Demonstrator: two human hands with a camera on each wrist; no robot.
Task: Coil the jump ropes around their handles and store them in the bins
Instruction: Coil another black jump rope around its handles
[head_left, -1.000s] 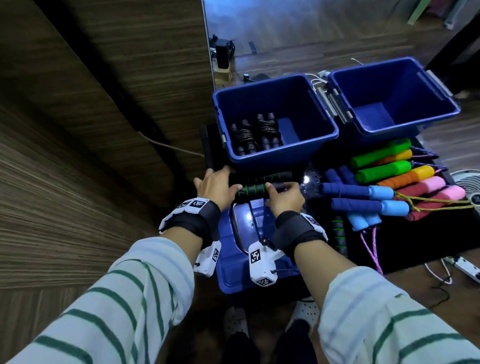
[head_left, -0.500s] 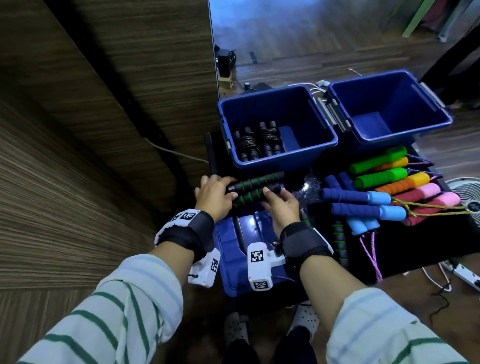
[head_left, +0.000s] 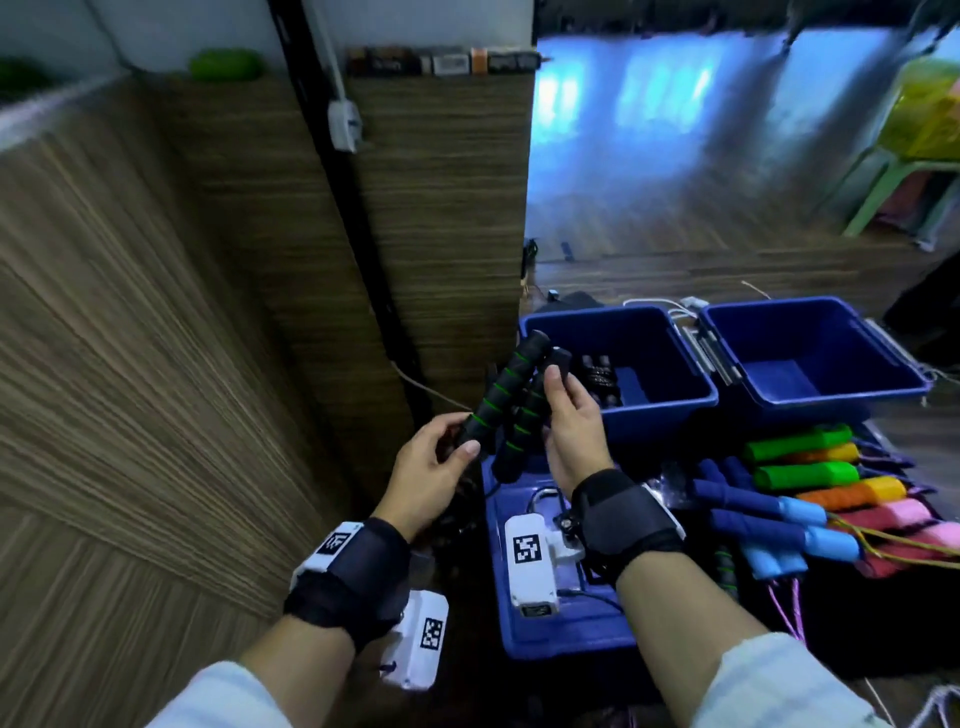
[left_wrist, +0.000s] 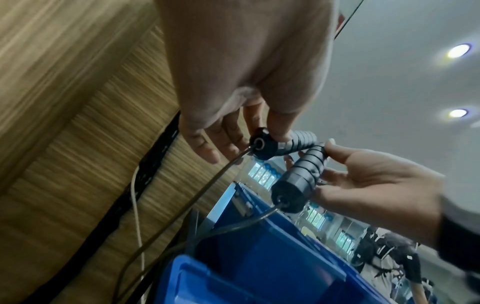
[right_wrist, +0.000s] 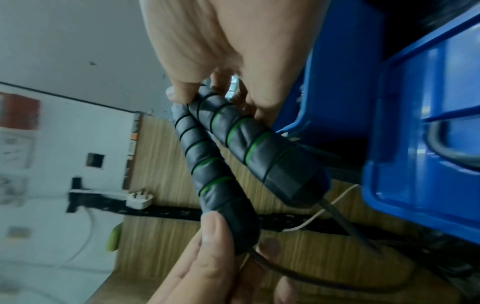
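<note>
The head camera looks forward and down from above both forearms, taking in the wood-grain wall panel (head_left: 156, 322), two open blue plastic bins (head_left: 618, 364) and the floor beyond. The left wrist camera sits close under the left hand (left_wrist: 241, 67), aimed along its fingers and upward, with ceiling lights at right. The right wrist camera looks along the right hand (right_wrist: 221, 47), very near, the scene turned sideways. All three views share the two black foam handles with green rings (head_left: 506, 400) (left_wrist: 298, 174) (right_wrist: 221, 156), a blue bin and the wood panel.
</note>
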